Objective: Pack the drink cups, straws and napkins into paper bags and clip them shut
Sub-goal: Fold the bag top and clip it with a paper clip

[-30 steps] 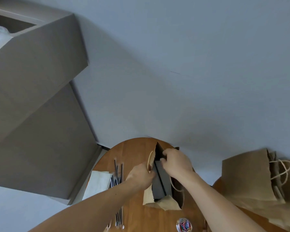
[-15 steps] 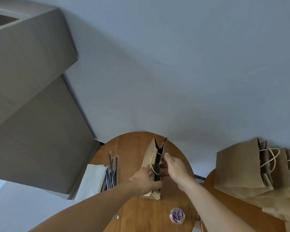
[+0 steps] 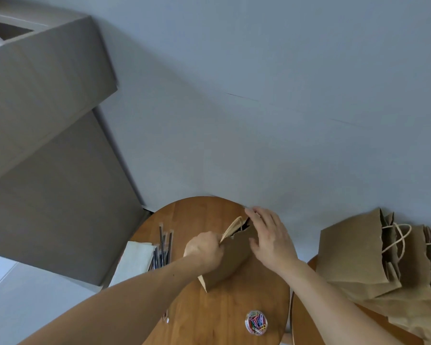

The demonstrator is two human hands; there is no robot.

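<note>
- Your left hand (image 3: 204,252) grips the paper bag (image 3: 237,260) by its rope handles, fingers curled round them.
- Your right hand (image 3: 271,241) rests straight-fingered on the bag's top edge, holding nothing.
- The bag leans mid-table (image 3: 209,319).
- Straws (image 3: 164,247) and napkins (image 3: 135,260) lie at its 9 o'clock, and the tub of paper clips (image 3: 256,321) at 5 o'clock.
- More bags (image 3: 353,257) lie off at 3 o'clock.

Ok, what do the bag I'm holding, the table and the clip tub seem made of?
Bag: matte brown paper, creased. Table: wood, visible plank grain, slight sheen. Clip tub: likely clear plastic; coloured clips show through.
</note>
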